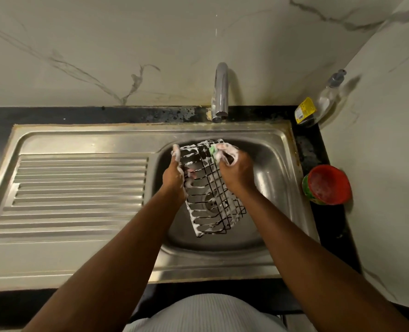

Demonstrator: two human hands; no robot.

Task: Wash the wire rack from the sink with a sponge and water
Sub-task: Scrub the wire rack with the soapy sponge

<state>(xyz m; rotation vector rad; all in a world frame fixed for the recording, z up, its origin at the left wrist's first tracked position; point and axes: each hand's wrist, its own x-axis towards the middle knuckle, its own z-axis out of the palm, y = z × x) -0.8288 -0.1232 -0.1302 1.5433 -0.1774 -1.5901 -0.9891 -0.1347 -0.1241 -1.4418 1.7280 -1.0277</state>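
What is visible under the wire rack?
Through the bars of the wire rack the drain shows, with bare steel of the sink around it. Foam on the wires, the left hand and the right hand hide parts of the sink floor.

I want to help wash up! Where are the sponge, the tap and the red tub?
sponge (213, 150): head view, green edge showing.
tap (220, 92): head view, middle of its spout.
red tub (329, 183): head view, middle of its red top.

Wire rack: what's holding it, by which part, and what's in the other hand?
The left hand grips the wire rack by its left side wires. The right hand pinches the soapy sponge against the rack's far end.
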